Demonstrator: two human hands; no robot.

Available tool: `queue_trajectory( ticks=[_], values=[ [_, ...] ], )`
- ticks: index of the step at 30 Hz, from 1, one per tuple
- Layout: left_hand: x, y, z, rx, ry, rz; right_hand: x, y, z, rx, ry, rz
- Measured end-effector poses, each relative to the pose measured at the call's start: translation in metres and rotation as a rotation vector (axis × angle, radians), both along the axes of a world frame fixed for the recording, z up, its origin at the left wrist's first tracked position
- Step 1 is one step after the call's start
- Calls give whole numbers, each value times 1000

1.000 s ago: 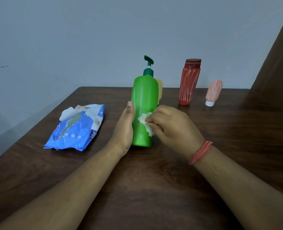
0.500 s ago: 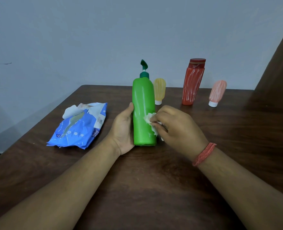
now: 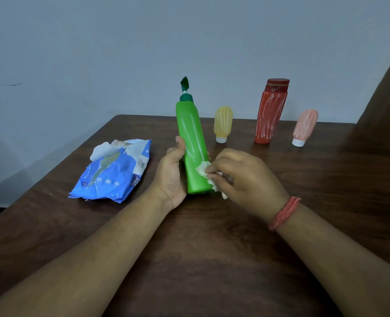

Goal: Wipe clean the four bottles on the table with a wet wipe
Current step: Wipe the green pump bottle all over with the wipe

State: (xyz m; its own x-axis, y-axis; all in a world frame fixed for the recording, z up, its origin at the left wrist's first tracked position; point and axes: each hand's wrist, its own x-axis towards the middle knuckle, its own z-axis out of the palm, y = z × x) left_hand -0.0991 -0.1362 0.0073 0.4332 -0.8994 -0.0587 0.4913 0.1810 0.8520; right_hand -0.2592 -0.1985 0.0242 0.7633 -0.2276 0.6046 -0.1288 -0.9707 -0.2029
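- At the middle of the dark wooden bench (image 3: pixel 212 259), the green pump bottle (image 3: pixel 193 147) is standing with its base on the wood and leaning slightly toward 11 o'clock, its dark green pump head at the top.
- The left hand (image 3: pixel 170 177) is gripping the bottle's lower half from 9 o'clock; the thumb is lying up along the near side, and fingertips are just peeking out past the bottle's far edge, so this grip is clamped round the bottle.
- The right hand (image 3: pixel 244 179) is sitting at 3 o'clock of the bottle, its curled fingers pinching a crumpled white wet wipe (image 3: pixel 209 177) and pressing it against the bottle's lower right side, just above the base.
- So the bottle is lying between the two grips, and the wipe is touching it from the right.
- A red thread band (image 3: pixel 284 212) is circling the right wrist.
- At 12 to 2 o'clock beyond the hands, three more bottles are waiting near the back edge, well apart from both grips: a small yellow bottle (image 3: pixel 223 123) standing on its white cap, a tall red bottle (image 3: pixel 270 113), and a small pink bottle (image 3: pixel 304 126) also on a white cap, all streaked with white marks.
- At 9 o'clock, a blue wet wipe pack (image 3: pixel 111 172) is lying flat with a wipe poking out of its open top.
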Motion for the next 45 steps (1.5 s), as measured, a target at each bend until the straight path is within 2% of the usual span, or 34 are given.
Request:
queue_trajectory(
  ticks=[4,7,11,14,16,19,22,26,29,32,35,39,43,45],
  values=[
    [-1,1,-1,5,-21,5,2,5,-4,-58,46,79],
    [0,0,-1,-13,-7,-6,0,-2,-5,-29,-39,-36],
    [-2,1,-2,-64,-17,3,1,2,-9,-76,-39,23],
    [-1,-3,-7,-117,-64,-21,3,-3,-6,-66,-139,-95],
    [0,-4,-11,-131,-101,-41,3,-3,-6,-53,-160,-88],
    [1,-4,-14,-133,-139,-62,2,0,-7,-170,-82,-40],
    [1,-6,-16,-169,-154,-59,2,-4,-4,-147,-190,-104],
    [-1,-6,-15,-195,-170,-56,4,-1,-4,-238,-149,-50],
    [-2,-5,-13,-191,-150,-85,3,-3,-1,-158,-242,-129],
    [-1,-5,-14,-172,-169,-105,5,0,-6,-218,-197,-63],
    [-1,-6,-13,-148,-193,-110,3,-4,-6,-144,-266,-158],
    [0,-5,-14,-172,-219,-115,5,-1,-6,-169,-247,-74],
    [-2,-6,-14,-166,-291,-90,6,-5,-2,-64,-372,-175],
    [-3,-6,-14,-172,-337,-100,7,-2,-4,-59,-366,-128]
  ],
)
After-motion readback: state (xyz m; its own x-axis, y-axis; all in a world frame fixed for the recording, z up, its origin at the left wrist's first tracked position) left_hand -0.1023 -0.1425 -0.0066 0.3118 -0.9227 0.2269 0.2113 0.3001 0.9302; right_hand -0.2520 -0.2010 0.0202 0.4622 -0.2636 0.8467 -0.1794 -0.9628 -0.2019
